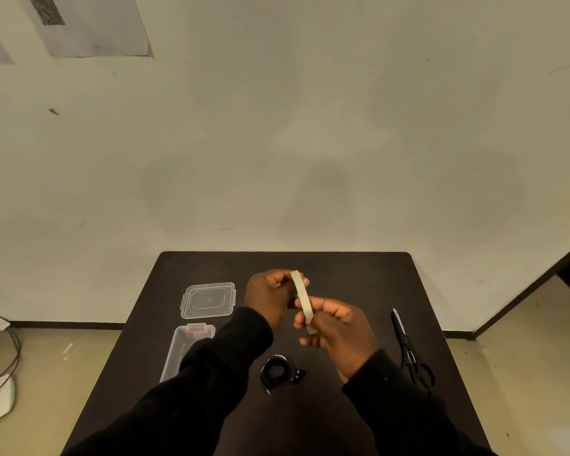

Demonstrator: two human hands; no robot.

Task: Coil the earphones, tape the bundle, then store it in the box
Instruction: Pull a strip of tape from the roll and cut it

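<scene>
Above table centre, your left hand (270,299) and right hand (338,327) both pinch the masking tape roll (301,299), fingers curled closed on it; peel a short strip, coiled earphones (277,373) waiting at 6 o'clock, box (185,350) at 8.

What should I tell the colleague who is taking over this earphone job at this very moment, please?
Left hand and right hand: both hold the beige tape roll above the dark table.
Coiled black earphones lie on the table, no tape visible on them.
Clear plastic box is open at left, its lid behind it; black scissors at right.
Done: coiling. Left: tape the bundle, box it.
</scene>
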